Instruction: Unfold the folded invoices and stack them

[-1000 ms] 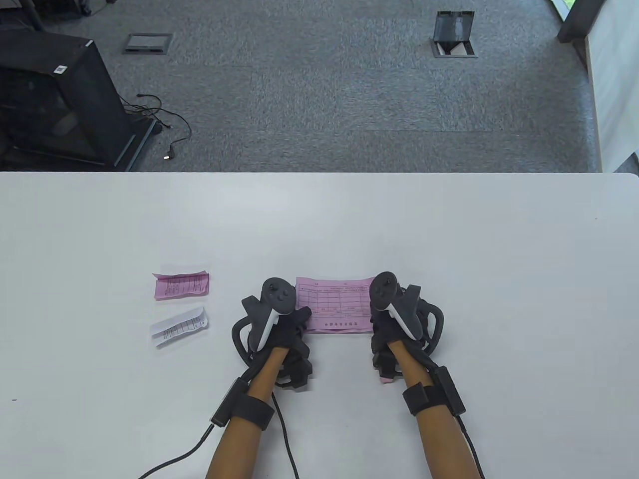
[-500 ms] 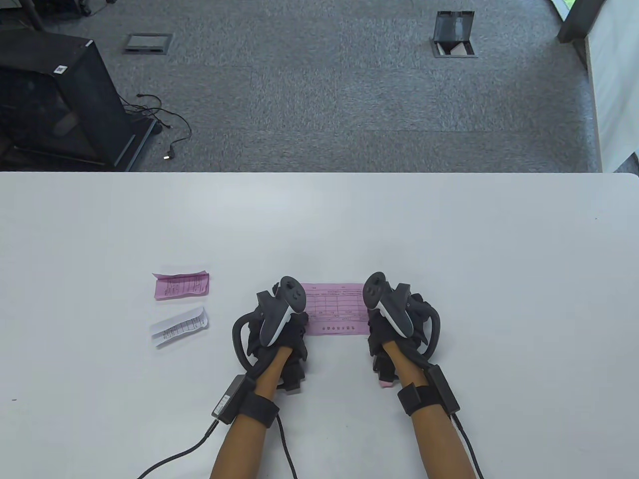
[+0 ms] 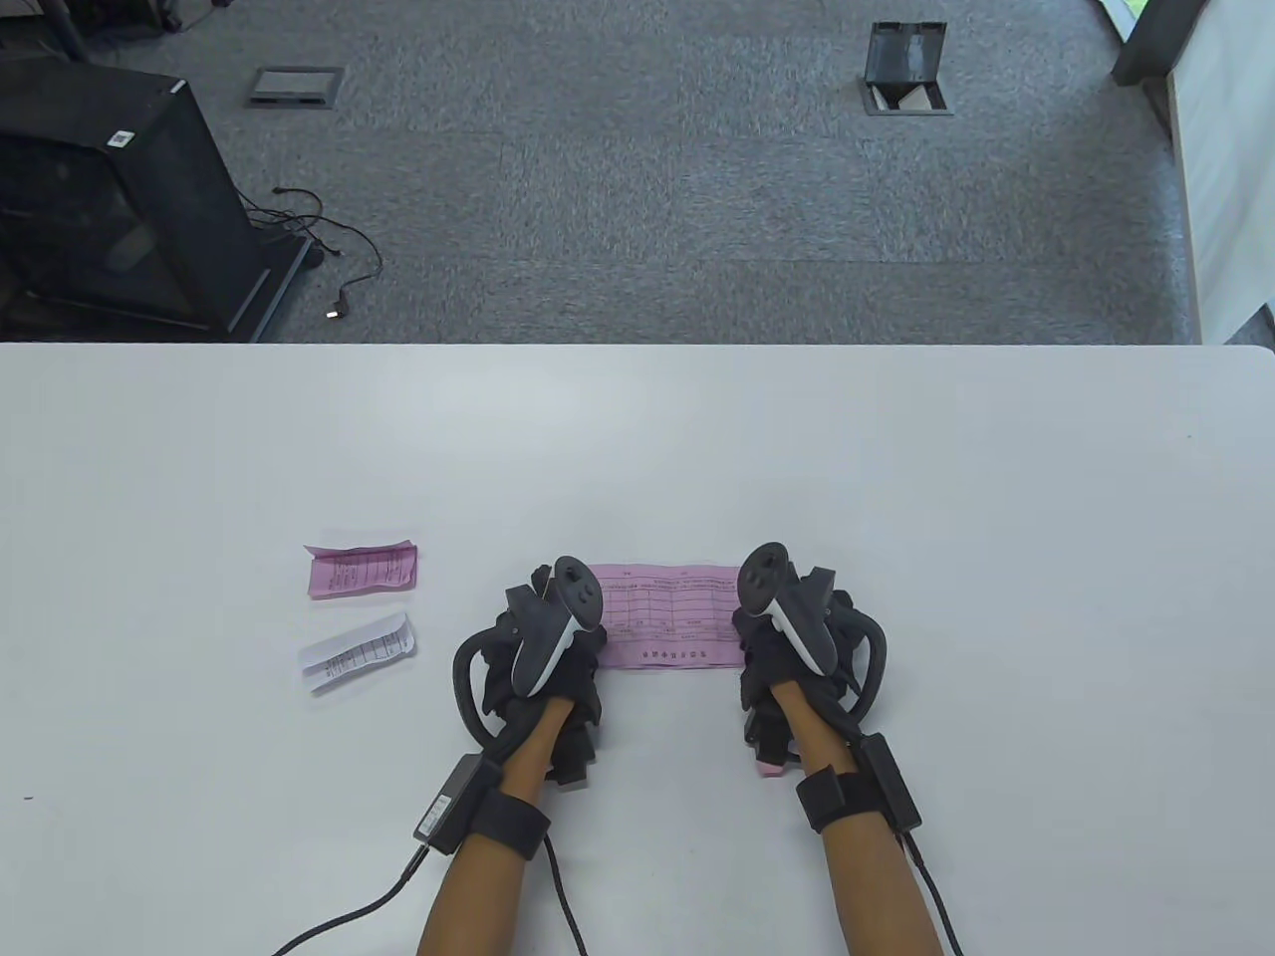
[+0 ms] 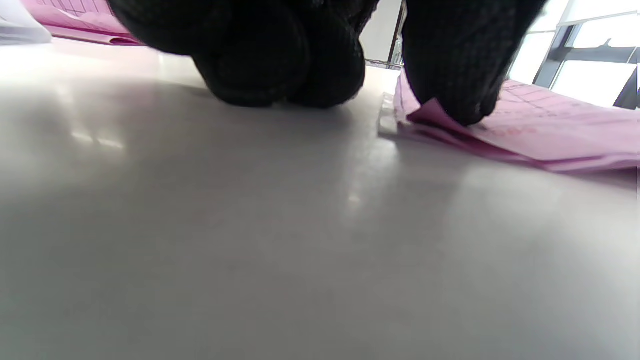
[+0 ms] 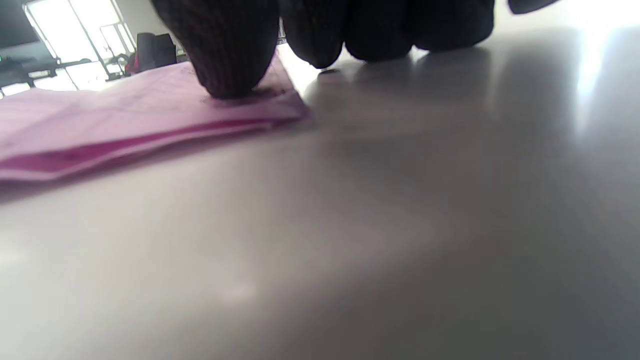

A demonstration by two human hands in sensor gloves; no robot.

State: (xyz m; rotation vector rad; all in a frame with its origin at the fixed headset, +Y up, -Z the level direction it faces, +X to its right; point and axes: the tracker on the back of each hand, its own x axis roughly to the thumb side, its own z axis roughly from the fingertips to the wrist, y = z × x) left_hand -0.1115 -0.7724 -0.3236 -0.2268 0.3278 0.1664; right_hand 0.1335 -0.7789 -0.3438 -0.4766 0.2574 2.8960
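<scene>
- While both hands sit at the near middle of the tabletop (image 3: 896,478), I judge the step in hand to be flattening the opened pink invoice (image 3: 669,617) that lies between them; it spans from one hand to the other.
- My left hand (image 3: 543,657) presses a fingertip (image 4: 457,95) down on the sheet's left end, the other fingers curled with their tips on the bare tabletop beside it; I cannot tell whether a thumb sits under the paper.
- My right hand (image 3: 787,647) does likewise at the right end, one fingertip (image 5: 225,65) pinning the corner; nothing is gripped there that I can see.
- The wrist views show layers at the near edge, so I would draw the fingers outward with light, even pressure; pushing inward would likely buckle the sheet.
- Two folded slips wait well to the left: a pink folded invoice (image 3: 361,572) farther, a white folded invoice (image 3: 357,652) nearer; I would keep this sheet square, since the rest should stack on it.
</scene>
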